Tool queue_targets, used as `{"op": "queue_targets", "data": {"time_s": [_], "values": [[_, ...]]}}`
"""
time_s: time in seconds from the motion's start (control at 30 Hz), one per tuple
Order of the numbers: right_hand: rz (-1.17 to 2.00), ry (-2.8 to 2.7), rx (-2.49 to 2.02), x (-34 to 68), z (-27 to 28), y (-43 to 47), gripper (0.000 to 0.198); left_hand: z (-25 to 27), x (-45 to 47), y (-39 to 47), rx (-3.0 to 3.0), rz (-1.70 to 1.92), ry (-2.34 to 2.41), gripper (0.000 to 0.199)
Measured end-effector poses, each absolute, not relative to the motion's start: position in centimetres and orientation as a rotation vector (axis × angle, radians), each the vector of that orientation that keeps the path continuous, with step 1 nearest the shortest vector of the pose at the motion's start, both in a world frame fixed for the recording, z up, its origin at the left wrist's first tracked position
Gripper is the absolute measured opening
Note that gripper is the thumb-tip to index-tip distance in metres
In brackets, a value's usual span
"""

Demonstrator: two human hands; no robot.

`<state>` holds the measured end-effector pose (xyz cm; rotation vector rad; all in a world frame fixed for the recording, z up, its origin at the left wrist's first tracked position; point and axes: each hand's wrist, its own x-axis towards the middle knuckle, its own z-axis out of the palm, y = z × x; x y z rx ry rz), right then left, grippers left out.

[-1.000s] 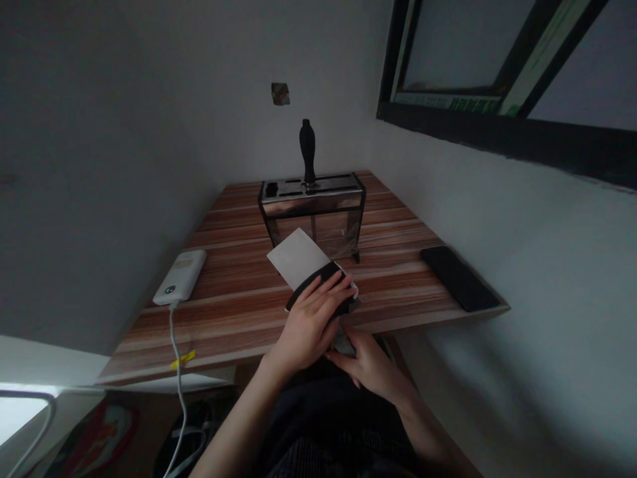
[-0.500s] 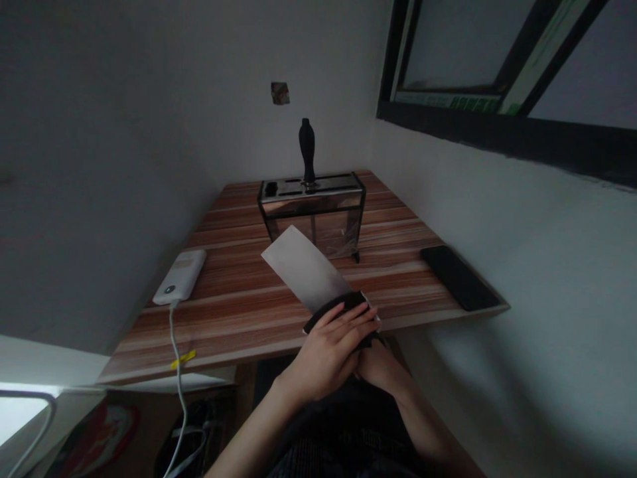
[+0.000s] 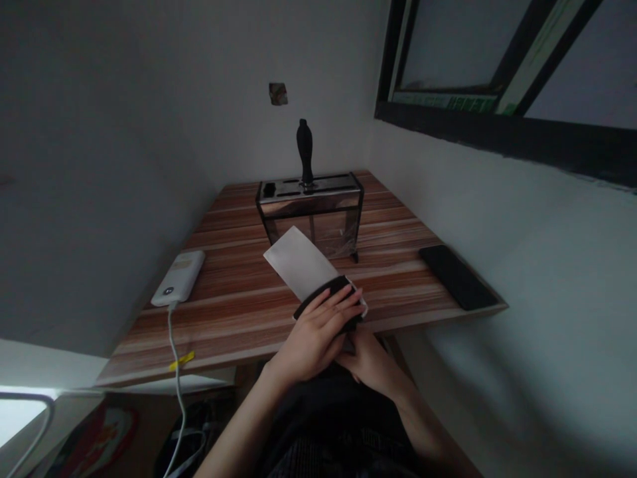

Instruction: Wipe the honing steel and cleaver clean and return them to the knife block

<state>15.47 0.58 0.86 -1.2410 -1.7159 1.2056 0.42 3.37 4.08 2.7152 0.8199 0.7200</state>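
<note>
A broad, pale cleaver blade (image 3: 301,260) slants up and to the left over the table's front part. Across the blade, toward its handle end, lies a black cloth (image 3: 331,293) with a whitish edge. My left hand (image 3: 318,335) presses this cloth onto the blade, its fingers lying close together and pointing up to the right. Below it, my right hand (image 3: 371,362) is closed around the cleaver's handle end; the handle itself is hidden. Behind the blade stands a knife block (image 3: 311,207) with a slotted metal top and clear sides. One black-handled tool (image 3: 304,149) stands upright in it.
The wood-grain table (image 3: 239,285) sits against the walls. A white power bank (image 3: 180,275) with a cable (image 3: 175,352) lies at the left, near a yellow strip (image 3: 182,360). At the right edge is a black phone (image 3: 460,275). A dark-framed window (image 3: 448,119) is upper right.
My left hand and the cloth have slid up the blade toward its tip, covering more of it. My right hand has shifted slightly up and left. The block stays put.
</note>
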Motion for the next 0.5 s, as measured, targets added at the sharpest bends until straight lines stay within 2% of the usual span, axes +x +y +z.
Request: {"op": "queue_targets", "data": {"time_s": [0.17, 0.5], "values": [[1.211, -1.763, -1.313, 15.4, 0.3, 0.4, 0.013, 4.8, -1.1, 5.3, 2.677, 0.838, 0.906, 0.050], [1.224, -1.789, -1.363, 15.7, -0.3, 0.3, 0.011, 6.7, -3.9, 10.5, 2.620, 1.087, 1.056, 0.043]]}}
